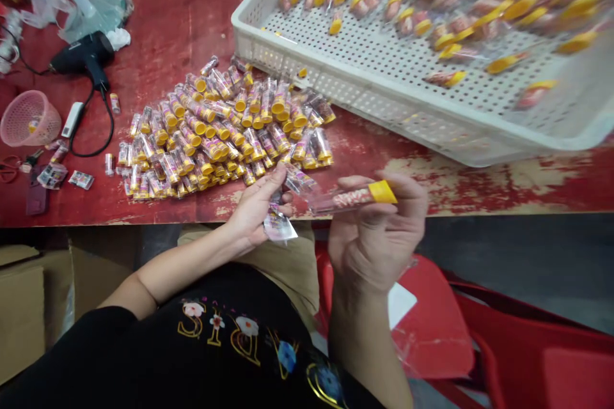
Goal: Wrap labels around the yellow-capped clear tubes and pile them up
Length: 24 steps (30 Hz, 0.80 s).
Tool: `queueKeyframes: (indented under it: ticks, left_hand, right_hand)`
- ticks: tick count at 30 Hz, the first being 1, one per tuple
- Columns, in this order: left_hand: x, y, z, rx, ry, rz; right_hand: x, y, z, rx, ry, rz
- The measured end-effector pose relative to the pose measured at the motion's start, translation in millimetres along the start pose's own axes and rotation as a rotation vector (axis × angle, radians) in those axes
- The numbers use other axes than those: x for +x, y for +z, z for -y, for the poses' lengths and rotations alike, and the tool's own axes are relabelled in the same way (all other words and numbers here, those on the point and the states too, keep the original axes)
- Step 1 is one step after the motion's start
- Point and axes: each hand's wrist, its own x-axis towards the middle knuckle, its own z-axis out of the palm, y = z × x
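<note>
A slim, clear tube (pixel 355 197) with a glossy yellow cap and speckled pink-and-white filling is pinched between the thumb and fingers of the person's right hand (pixel 377 236), its capped end toward the palm side, the clear end pointing at the left hand (pixel 259 204). That one is closed on thin, crinkly printed plastic sleeves (pixel 281 227); I can't tell whether tube and sleeves touch. Just beyond, a heap of shiny wrapped tubes (pixel 215 134) covers the scuffed red table (pixel 177 6), beside a rigid white perforated tray (pixel 336 83) of more yellow-capped ones. Off left lie a black heat gun (pixel 84 57) and a round pink basket (pixel 14 124).
</note>
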Motion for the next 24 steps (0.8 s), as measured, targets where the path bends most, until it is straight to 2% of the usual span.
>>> queueKeyframes:
  ticks: [5, 7, 9, 12, 15, 20, 24]
  left_hand:
    - [-2.4, -0.4, 1.2, 0.068, -0.044, 0.01]
    - [-3.1, 0.3, 1.5, 0.112, -0.046, -0.006]
    - [-3.4, 0.3, 2.1, 0.163, -0.026, -0.01]
    - [-2.4, -2.2, 3.2, 0.222, 0.045, 0.033]
    - [-0.5, -6.1, 3.0, 0.267, 0.085, 0.082]
    - [-2.6, -6.1, 0.7, 0.339, 0.084, 0.128]
    - [-9.0, -3.0, 0.9, 0.413, 0.106, 0.135]
  right_hand:
    - [-8.6, -2.3, -13.5, -0.074, -0.204, -0.12]
    - [-13.5, -5.8, -13.1, -0.131, -0.276, -0.111]
    - [-19.1, -11.2, -11.4, -0.202, -0.32, -0.045]
    - [-26.6, -21.5, -8.8, -0.245, -0.323, 0.119]
    - [-30.4, -30.5, -5.9, -0.25, -0.273, 0.22]
    - [-27.9, -35.8, 0.0, -0.364, -0.177, 0.247]
    - [-24.3, -31.5, 1.8, -0.464, -0.201, 0.281]
